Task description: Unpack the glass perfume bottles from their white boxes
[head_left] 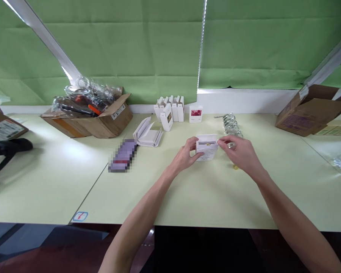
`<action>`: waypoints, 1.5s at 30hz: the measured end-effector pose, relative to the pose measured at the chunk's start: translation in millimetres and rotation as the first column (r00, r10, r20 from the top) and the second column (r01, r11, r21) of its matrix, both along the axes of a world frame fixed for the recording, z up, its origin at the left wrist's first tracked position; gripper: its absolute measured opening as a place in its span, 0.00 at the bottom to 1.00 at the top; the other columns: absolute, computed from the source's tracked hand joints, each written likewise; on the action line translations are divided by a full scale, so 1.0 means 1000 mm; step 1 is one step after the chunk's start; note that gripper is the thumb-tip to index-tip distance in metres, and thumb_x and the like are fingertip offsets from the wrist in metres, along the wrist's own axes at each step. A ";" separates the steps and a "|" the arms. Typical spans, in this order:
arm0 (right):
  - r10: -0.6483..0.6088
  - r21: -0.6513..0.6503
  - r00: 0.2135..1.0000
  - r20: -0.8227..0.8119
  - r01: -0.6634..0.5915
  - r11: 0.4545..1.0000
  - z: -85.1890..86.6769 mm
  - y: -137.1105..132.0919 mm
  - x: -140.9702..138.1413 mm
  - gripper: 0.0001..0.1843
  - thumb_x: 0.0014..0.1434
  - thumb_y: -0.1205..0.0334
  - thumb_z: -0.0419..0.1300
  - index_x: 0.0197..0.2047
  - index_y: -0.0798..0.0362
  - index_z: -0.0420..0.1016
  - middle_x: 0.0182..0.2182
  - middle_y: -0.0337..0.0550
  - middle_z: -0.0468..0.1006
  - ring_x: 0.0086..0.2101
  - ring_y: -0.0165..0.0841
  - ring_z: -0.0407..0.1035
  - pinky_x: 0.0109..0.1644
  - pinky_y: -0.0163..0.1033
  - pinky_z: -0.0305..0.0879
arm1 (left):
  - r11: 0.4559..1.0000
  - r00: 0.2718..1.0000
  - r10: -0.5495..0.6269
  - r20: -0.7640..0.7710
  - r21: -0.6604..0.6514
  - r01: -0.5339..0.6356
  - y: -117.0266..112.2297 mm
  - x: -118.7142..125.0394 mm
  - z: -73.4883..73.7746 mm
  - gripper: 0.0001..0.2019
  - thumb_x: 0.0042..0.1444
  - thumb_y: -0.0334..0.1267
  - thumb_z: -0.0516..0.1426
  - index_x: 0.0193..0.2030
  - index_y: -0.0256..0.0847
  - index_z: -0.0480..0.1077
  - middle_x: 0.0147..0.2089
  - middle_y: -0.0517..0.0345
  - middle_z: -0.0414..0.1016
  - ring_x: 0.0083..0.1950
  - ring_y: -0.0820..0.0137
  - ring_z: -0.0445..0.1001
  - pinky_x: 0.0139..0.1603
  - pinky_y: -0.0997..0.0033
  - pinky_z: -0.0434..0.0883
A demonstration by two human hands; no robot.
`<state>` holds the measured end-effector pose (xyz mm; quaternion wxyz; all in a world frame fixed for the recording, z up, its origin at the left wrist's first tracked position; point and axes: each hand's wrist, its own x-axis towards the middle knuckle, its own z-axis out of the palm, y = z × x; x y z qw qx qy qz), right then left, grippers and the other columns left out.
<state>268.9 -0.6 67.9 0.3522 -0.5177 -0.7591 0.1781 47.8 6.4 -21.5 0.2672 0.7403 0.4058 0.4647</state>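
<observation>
A small white cardboard box (206, 154) stands on the table with its top flap raised. Something gold-coloured (208, 144) shows in its opening. My left hand (185, 154) grips the box from the left, thumb on the near face and fingers behind. At the box's upper right edge, the fingers of my right hand (240, 153) are pinched together. A shiny silver piece (231, 145) shows by the right hand's fingers; whether it is held cannot be made out. Below that hand is a small gold disc (235, 167).
Behind the right hand lies a row of silver metal pieces (231, 123). Several white boxes (170, 110) and one with a pink picture (196, 114) stand farther back. Folded white paper (147, 134) and a phone (123, 155) lie left. Cardboard cartons (113, 121) stand at the back.
</observation>
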 end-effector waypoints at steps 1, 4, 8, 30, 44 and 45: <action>0.053 -0.033 0.998 -0.020 -0.053 0.998 -0.006 0.000 0.000 0.16 0.62 0.50 0.58 0.42 0.52 0.81 0.45 0.49 0.82 0.38 0.39 0.77 0.40 0.43 0.74 | 1.000 1.000 0.005 -0.011 0.014 -0.005 0.001 0.000 -0.001 0.25 0.61 0.42 0.61 0.62 0.46 0.56 0.56 0.49 0.76 0.54 0.62 0.80 0.56 0.58 0.76; 0.145 -0.045 0.985 -0.092 -0.150 0.988 -0.022 0.003 -0.002 0.17 0.62 0.50 0.59 0.46 0.51 0.81 0.55 0.51 0.77 0.46 0.40 0.76 0.45 0.44 0.76 | 0.998 0.998 0.017 -0.066 0.066 -0.013 0.001 0.000 -0.002 0.20 0.63 0.42 0.59 0.60 0.45 0.63 0.56 0.50 0.75 0.54 0.64 0.78 0.56 0.60 0.77; 0.138 -0.076 0.973 -0.187 -0.154 0.985 -0.034 0.007 -0.004 0.18 0.65 0.48 0.56 0.41 0.51 0.82 0.52 0.50 0.79 0.47 0.41 0.75 0.46 0.45 0.76 | 0.994 0.999 0.018 -0.039 0.108 -0.014 -0.002 0.003 0.002 0.19 0.64 0.45 0.58 0.59 0.44 0.67 0.55 0.48 0.75 0.55 0.64 0.77 0.55 0.61 0.77; 0.315 0.020 0.907 -0.279 -0.323 0.946 -0.043 0.014 0.002 0.19 0.64 0.53 0.60 0.55 0.47 0.79 0.58 0.46 0.77 0.58 0.41 0.70 0.61 0.47 0.70 | 0.993 1.000 0.020 -0.003 0.118 -0.019 -0.011 0.005 0.025 0.15 0.67 0.44 0.54 0.57 0.44 0.72 0.59 0.48 0.76 0.61 0.62 0.74 0.56 0.62 0.76; 0.241 0.099 0.921 -0.307 -0.220 0.970 -0.052 0.018 0.000 0.14 0.64 0.55 0.61 0.49 0.46 0.84 0.49 0.43 0.83 0.51 0.40 0.76 0.51 0.44 0.78 | 0.958 0.991 0.123 0.045 0.256 -0.131 -0.005 0.009 0.018 0.09 0.63 0.38 0.60 0.48 0.43 0.80 0.52 0.51 0.81 0.53 0.66 0.80 0.57 0.63 0.77; 0.249 0.137 0.928 -0.276 -0.219 0.966 -0.052 0.019 0.000 0.13 0.65 0.55 0.61 0.49 0.45 0.84 0.48 0.42 0.84 0.51 0.40 0.77 0.52 0.44 0.78 | 0.955 0.991 0.128 0.041 0.266 -0.134 -0.005 0.009 0.017 0.09 0.63 0.38 0.60 0.48 0.43 0.80 0.52 0.51 0.81 0.53 0.66 0.80 0.56 0.63 0.77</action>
